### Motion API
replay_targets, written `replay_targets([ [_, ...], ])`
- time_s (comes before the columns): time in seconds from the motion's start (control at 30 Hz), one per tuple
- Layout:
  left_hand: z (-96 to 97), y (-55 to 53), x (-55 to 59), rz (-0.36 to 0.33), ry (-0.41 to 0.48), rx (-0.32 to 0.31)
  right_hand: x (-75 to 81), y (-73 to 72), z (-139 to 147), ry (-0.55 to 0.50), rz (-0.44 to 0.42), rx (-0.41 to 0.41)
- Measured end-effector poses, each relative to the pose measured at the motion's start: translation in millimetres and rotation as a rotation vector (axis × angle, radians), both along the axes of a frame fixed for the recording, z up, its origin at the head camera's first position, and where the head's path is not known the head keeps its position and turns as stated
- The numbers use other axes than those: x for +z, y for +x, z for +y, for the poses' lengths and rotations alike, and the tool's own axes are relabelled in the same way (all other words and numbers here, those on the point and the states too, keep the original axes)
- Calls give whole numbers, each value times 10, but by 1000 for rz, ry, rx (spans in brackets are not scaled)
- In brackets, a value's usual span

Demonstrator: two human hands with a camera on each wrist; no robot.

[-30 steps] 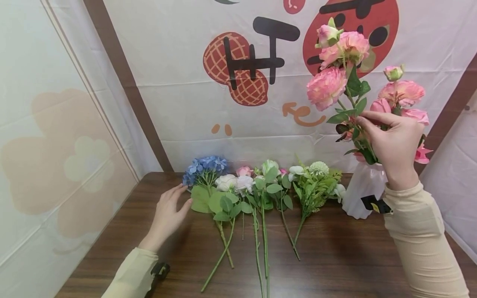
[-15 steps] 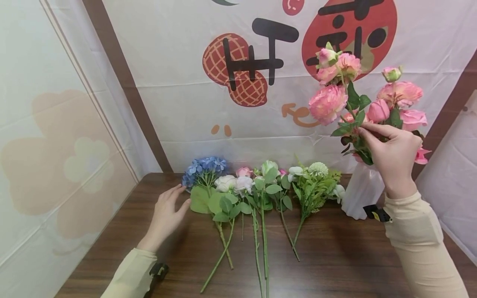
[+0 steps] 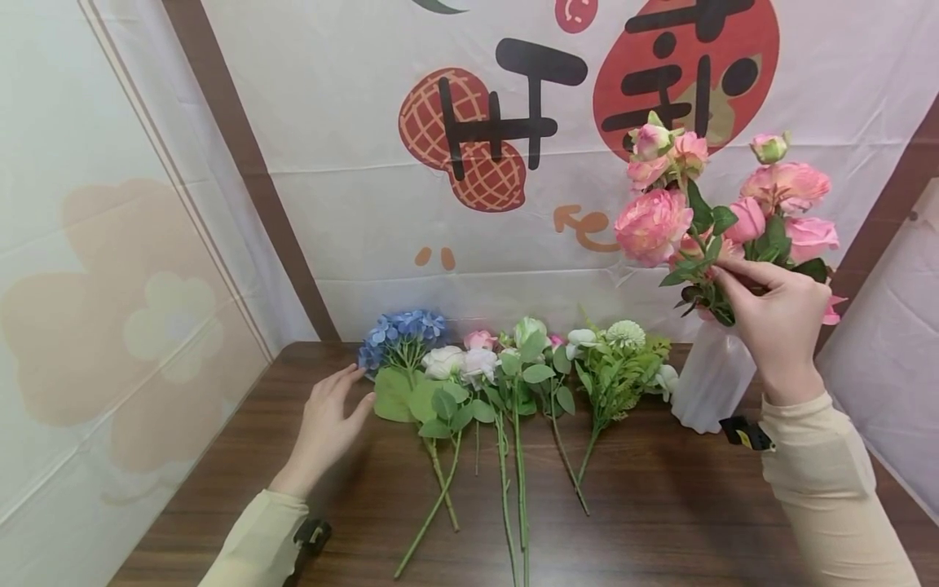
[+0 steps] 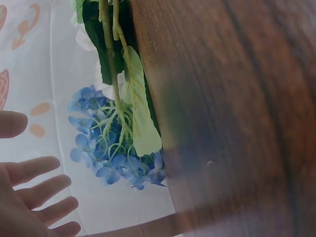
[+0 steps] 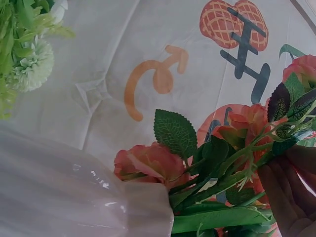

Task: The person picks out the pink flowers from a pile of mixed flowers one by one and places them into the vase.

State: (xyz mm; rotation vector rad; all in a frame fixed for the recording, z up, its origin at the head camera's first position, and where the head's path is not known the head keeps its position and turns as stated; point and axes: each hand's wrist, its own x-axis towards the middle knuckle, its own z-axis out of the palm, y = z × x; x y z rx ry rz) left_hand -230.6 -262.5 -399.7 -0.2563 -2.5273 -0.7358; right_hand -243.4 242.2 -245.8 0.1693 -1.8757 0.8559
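1. Pink flower spray point(image 3: 653, 228), upper right of the head view, is pinched between the fingers of the right hand point(image 3: 781, 330); its stem slants down to the mouth of the white vase point(image 3: 711, 387).
2. Left hand point(image 3: 324, 425), left of centre, has its fingers released and extended, just beside the blue hydrangea point(image 3: 403, 330).
3. White roses point(image 3: 480, 365) lie mid-frame on the brown surface point(image 3: 645, 522).

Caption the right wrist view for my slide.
Right hand pinches a leafy stem among pink flowers, near a white vase.
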Motion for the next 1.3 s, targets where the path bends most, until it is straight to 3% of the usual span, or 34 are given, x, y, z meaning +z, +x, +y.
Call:
replay_targets([
  [0.37,-8,2,-4,4,4,6,-57,-12,30,25,77,48],
  [0.7,-34,-6,-3,35,-18,7,-115,17,102,19,31,50],
  [0.9,-100,18,-9,34,-31,14,-114,28,144,31,-21,41],
  [1.3,-210,85,-25,26,-54,30,-61,56,248,68,-229,32],
])
